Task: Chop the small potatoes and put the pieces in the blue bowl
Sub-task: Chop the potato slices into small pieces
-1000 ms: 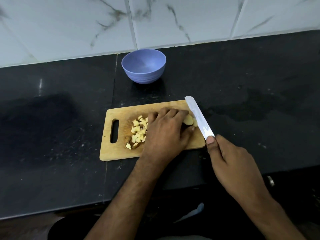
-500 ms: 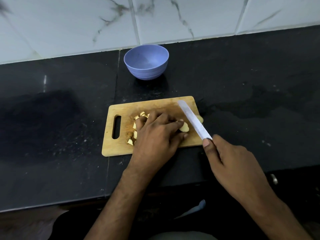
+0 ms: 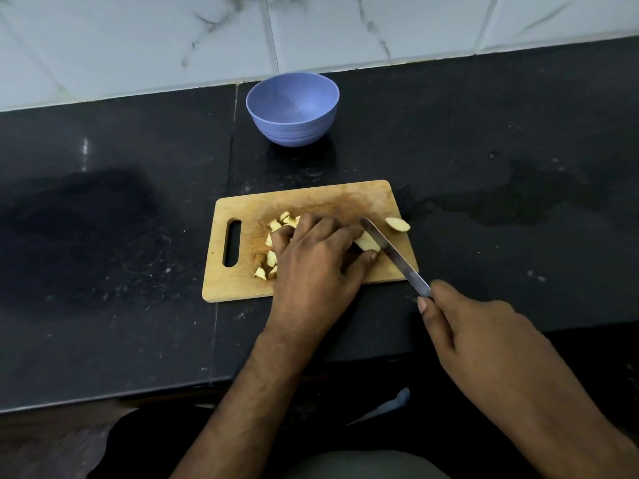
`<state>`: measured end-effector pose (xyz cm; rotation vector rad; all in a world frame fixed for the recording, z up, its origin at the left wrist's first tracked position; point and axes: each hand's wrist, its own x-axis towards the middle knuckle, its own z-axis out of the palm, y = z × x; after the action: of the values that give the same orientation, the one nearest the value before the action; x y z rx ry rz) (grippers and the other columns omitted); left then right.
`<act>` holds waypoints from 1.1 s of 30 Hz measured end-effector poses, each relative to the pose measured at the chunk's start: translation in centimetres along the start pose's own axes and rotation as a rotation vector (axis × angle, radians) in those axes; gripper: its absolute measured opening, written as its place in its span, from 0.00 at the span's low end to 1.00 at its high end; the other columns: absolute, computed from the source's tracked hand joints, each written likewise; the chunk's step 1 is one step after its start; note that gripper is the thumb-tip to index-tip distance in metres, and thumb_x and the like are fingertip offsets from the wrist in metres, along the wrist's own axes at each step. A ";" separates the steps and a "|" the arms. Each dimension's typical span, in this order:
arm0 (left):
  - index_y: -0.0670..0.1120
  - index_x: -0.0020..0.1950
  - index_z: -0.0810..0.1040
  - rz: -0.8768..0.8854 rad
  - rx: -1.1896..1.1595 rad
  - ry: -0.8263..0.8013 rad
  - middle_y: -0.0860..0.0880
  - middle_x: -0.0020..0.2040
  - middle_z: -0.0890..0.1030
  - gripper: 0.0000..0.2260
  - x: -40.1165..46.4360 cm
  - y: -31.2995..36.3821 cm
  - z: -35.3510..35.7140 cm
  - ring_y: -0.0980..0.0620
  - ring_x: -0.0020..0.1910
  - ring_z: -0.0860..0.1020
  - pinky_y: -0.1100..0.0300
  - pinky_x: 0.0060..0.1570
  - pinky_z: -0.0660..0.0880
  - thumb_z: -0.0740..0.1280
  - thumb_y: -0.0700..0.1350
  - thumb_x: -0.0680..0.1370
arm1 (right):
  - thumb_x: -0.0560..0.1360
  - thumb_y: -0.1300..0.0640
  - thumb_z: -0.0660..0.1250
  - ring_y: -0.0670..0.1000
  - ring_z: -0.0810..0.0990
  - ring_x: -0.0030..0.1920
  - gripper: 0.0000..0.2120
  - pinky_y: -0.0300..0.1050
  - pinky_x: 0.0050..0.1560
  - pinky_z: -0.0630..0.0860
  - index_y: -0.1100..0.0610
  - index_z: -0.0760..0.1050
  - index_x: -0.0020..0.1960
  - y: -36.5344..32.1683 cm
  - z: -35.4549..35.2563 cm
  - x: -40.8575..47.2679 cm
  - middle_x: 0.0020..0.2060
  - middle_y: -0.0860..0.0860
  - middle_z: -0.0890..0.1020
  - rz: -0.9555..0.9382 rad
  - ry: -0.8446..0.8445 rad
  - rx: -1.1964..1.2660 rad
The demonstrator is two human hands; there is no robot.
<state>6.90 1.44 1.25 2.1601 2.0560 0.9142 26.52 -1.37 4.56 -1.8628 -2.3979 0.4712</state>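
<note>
Head view has the board (image 3: 311, 285) sitting mid-table near the front edge, with the bowl (image 3: 292, 110) behind it toward the back wall, and from what I can see there's nothing in it yet. Left hand (image 3: 313, 267) is curled down on a potato piece (image 3: 367, 242), fingers (image 3: 349, 233) bunched around it to pin it. Right hand (image 3: 484, 337) grips the knife (image 3: 394, 255) handle, blade laid edge-down right against that piece, so this looks like mid-chop. A pile of diced pieces (image 3: 273, 243) sits just left of the hand, partly hidden under it, and one slice (image 3: 397, 224) lies at the board's right edge, apart from the rest. My guess is the next bit is pressing the blade through while keeping those fingertips tucked back, since they're really close to the edge. Then dice that stray slice too, and only after that scoop everything over to the bowl.
</note>
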 end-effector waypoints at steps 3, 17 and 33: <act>0.52 0.58 0.83 -0.003 -0.017 0.017 0.58 0.53 0.81 0.16 0.1 0.0 0.1 0.57 0.59 0.72 0.58 0.56 0.54 0.71 0.58 0.75 | 0.80 0.40 0.44 0.44 0.75 0.27 0.12 0.36 0.28 0.72 0.42 0.64 0.48 0.1 -0.4 0.2 0.29 0.47 0.75 -0.010 -0.022 -0.005; 0.54 0.54 0.81 -0.023 -0.028 0.011 0.59 0.50 0.81 0.14 -0.1 0.2 -0.1 0.57 0.57 0.73 0.54 0.58 0.59 0.70 0.59 0.73 | 0.80 0.40 0.50 0.46 0.72 0.22 0.16 0.41 0.24 0.64 0.48 0.62 0.38 0.1 0.4 1.6 0.23 0.49 0.72 -0.074 0.113 0.147; 0.51 0.59 0.82 -0.034 -0.032 0.008 0.57 0.53 0.82 0.16 -0.6 0.0 -0.1 0.57 0.59 0.70 0.59 0.57 0.54 0.71 0.57 0.74 | 0.79 0.38 0.41 0.43 0.76 0.28 0.12 0.36 0.29 0.72 0.41 0.58 0.48 -1.0 -0.1 -1.4 0.29 0.47 0.75 0.009 -0.020 -0.051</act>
<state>6.90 0.85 1.15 2.1032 2.0604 0.9468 26.01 -2.84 5.12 -1.8988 -2.4378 0.4355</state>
